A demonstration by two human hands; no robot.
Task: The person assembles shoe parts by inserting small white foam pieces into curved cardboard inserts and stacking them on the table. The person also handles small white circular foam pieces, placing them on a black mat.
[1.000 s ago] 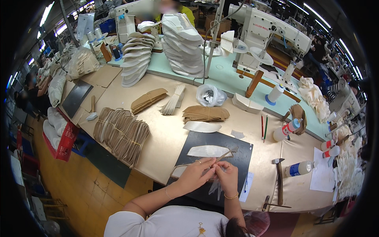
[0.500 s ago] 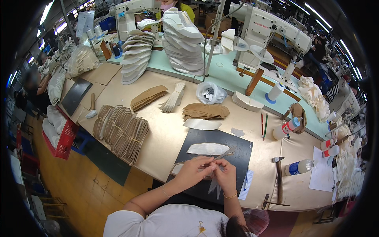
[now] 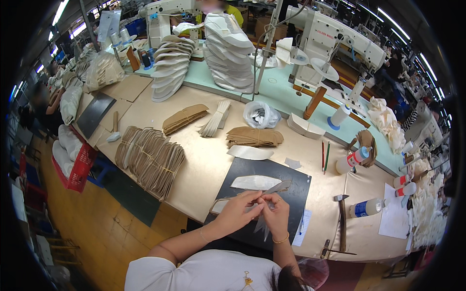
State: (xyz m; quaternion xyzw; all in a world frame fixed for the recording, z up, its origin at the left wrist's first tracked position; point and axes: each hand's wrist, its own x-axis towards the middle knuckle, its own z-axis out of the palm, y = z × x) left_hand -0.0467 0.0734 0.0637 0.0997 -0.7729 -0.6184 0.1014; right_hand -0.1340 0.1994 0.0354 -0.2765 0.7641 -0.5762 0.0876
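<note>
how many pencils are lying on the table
2: a red pencil and, just right of it, a green pencil, both left of the white bottle with a blue cap. Others could be hidden under things.

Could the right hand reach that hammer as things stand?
Probably yes: nothing tall stands between the right hand and the hammer, just a paper slip and pen, though that hand's grip seems busy with a grey strip.

The left hand [image 3: 238,212] and right hand [image 3: 275,216] are hiding their pinch on a grey strip [image 3: 277,187], leaving unclear whether the pale tails [image 3: 262,227] below are joining it. The left hand is covering part of a curved piece [image 3: 220,205]. The upper edge is cutting off a co-worker [image 3: 235,15]; blur is veiling a person [image 3: 41,111] at left.
</note>
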